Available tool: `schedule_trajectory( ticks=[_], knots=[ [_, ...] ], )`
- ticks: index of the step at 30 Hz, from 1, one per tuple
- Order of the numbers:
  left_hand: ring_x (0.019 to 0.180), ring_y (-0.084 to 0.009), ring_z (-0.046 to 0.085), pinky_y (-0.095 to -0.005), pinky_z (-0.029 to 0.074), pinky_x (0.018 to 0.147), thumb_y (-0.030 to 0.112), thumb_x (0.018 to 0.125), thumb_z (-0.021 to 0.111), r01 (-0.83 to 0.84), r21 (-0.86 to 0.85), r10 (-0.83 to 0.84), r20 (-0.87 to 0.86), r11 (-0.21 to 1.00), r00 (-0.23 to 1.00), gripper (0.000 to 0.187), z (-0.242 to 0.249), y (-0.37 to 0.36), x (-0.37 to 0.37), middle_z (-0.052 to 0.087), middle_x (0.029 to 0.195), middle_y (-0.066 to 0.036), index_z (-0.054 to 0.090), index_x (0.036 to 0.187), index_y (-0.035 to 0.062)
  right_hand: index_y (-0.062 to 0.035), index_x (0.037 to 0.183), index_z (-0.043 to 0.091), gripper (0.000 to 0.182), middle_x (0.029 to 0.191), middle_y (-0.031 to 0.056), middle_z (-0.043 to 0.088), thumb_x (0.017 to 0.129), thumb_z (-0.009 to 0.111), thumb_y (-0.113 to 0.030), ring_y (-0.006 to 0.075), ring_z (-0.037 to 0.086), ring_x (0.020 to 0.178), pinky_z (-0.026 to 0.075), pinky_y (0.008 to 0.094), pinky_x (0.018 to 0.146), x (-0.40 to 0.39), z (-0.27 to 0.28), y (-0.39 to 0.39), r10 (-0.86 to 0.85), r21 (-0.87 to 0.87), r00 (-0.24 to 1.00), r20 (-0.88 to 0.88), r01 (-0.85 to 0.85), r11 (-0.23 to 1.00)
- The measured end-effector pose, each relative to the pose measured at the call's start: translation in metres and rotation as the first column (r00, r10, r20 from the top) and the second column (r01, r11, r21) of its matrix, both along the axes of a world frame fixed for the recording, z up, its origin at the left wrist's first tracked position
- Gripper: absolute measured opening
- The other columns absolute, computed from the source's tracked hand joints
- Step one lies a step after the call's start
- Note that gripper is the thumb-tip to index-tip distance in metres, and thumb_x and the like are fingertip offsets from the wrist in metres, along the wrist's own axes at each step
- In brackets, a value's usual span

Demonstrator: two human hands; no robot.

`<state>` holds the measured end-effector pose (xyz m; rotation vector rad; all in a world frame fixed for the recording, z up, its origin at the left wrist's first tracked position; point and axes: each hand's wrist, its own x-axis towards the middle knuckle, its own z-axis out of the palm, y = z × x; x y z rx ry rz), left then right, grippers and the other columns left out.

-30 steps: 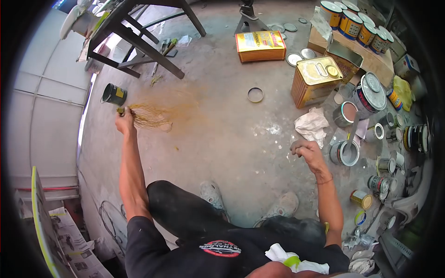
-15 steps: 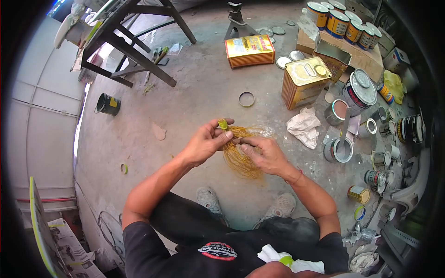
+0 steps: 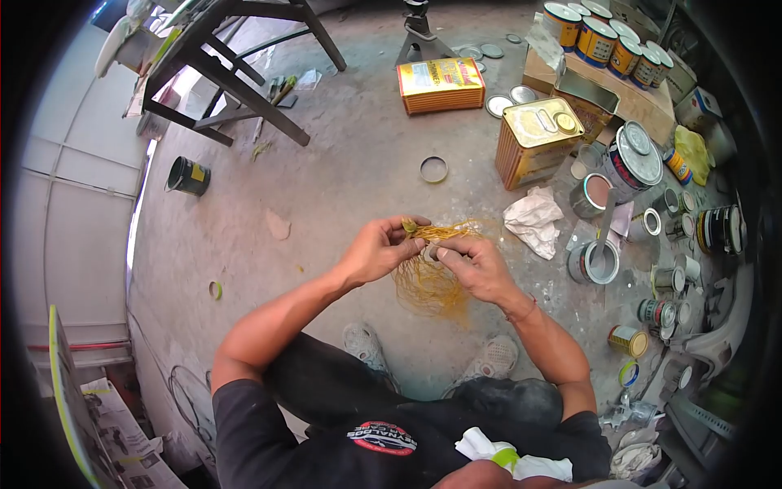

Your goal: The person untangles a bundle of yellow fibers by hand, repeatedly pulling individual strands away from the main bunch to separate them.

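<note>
A bundle of thin yellow-brown strands [image 3: 434, 295] hangs between my hands, its loose ends fanned out above the floor. My left hand [image 3: 386, 251] is closed round its gathered end, where a yellow-green knob [image 3: 409, 225] pokes up past the fingers. Close beside it, my right hand [image 3: 479, 269] pinches some strands between thumb and fingers. Part of the bundle passes above the right fingers, and the rest droops below. What exactly lies under the fingertips is hidden.
Ahead on the floor lie a ring-shaped lid [image 3: 433, 169], a thinner tin [image 3: 441, 85] and a square metal can [image 3: 538, 140]. A crumpled cloth [image 3: 533, 222] and open paint cans [image 3: 594, 262] stand to the right. A dark stand [image 3: 244, 90] and a black can [image 3: 188, 175] are at left.
My left hand has shifted slightly right and down, and the knob end has moved with it. The right fingers have moved slightly along the strands; their loose ends have swung a little.
</note>
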<state>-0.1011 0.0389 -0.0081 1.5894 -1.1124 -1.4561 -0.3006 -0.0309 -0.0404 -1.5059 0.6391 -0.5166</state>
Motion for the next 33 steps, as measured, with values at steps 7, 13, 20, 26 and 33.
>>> schedule_trajectory(
  ticks=[7, 13, 20, 26, 33],
  knots=[
    [0.081, -0.0074, 0.058, -0.0233, 0.048, 0.073, 0.010, 0.091, 0.066, -0.272, -0.072, 0.272, -0.005, 0.960, 0.962, 0.033, -0.010, -0.018, 0.042, 0.067, 0.098, -0.003, 0.058, 0.122, 0.0005, 0.0060, 0.087, 0.068, 0.027, 0.084, 0.0090, 0.069, 0.091, 0.054, -0.016, 0.0166, 0.063, 0.081, 0.049, 0.0304, 0.079, -0.008, -0.019, -0.003, 0.268, 0.397, 0.949, 0.169, -0.314, 0.862],
    [0.079, -0.0073, 0.058, -0.0232, 0.048, 0.072, 0.009, 0.091, 0.064, -0.407, -0.186, 0.433, 0.131, 0.894, 0.892, 0.030, -0.014, -0.024, 0.079, 0.067, 0.095, -0.002, 0.059, 0.119, -0.0002, 0.0002, 0.076, 0.060, 0.026, 0.087, 0.0081, 0.064, 0.093, 0.048, -0.017, 0.0168, 0.059, 0.087, 0.044, 0.0307, 0.085, -0.004, -0.024, 0.007, 0.042, 0.721, 0.948, 0.315, -0.268, 0.639],
    [0.071, -0.0071, 0.056, -0.0224, 0.045, 0.064, 0.005, 0.089, 0.064, -0.595, -0.395, 0.669, 0.069, 0.700, 0.740, 0.025, -0.018, -0.031, 0.130, 0.066, 0.088, -0.001, 0.063, 0.113, -0.0015, 0.0002, 0.082, 0.064, 0.025, 0.073, 0.0037, 0.062, 0.093, 0.052, -0.019, 0.0126, 0.061, 0.073, 0.047, 0.0284, 0.074, -0.010, -0.025, 0.014, 0.301, 0.329, 0.943, 0.139, -0.331, 0.885],
    [0.066, -0.0118, 0.058, -0.0268, 0.047, 0.058, 0.004, 0.088, 0.063, -0.805, -0.593, 0.998, 0.054, -0.002, -0.042, 0.015, -0.028, 0.041, 0.314, 0.063, 0.080, -0.005, 0.062, 0.102, -0.0025, 0.0011, 0.084, 0.066, 0.025, 0.066, 0.0038, 0.061, 0.088, 0.058, -0.022, 0.0093, 0.056, 0.055, 0.045, 0.0264, 0.056, -0.053, -0.036, 0.005, 0.343, 0.287, 0.929, -0.137, -0.295, 0.912],
    [0.076, -0.0129, 0.064, -0.0252, 0.052, 0.067, 0.013, 0.089, 0.066, -0.673, -0.249, 0.718, 0.223, 0.696, 0.659, 0.028, -0.016, 0.019, 0.233, 0.066, 0.091, -0.005, 0.060, 0.112, -0.0015, 0.0023, 0.088, 0.068, 0.025, 0.072, 0.0059, 0.064, 0.088, 0.062, -0.022, 0.0116, 0.060, 0.064, 0.046, 0.0277, 0.061, -0.056, -0.048, -0.028, -0.028, 0.035, 0.970, -0.241, 0.038, 0.999]
  ],
)
